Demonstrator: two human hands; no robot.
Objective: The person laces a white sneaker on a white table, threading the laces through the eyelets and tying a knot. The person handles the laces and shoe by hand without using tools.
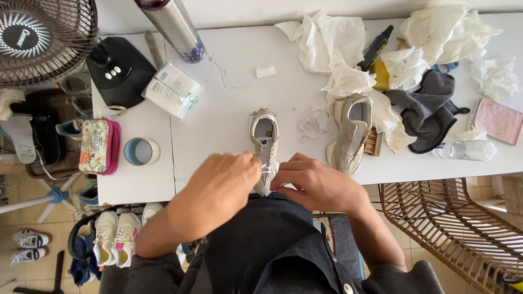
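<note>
Beige suede sneaker (264,142), thin white lace (266,169) in the pinching grip of both hands (275,185)

White table (229,92), cracked top. Beige sneaker (263,142) under both hands (220,188), toe toward person. Second sneaker (351,130) just right of right hand (316,182), loose white lace (311,123) between shoes. Tape roll (141,151), floral pouch (100,146) left of left hand. Crumpled paper (332,49), grey cloth (427,109) far right. Wipes pack (173,90), fan base (120,71) beyond left hand.
</note>
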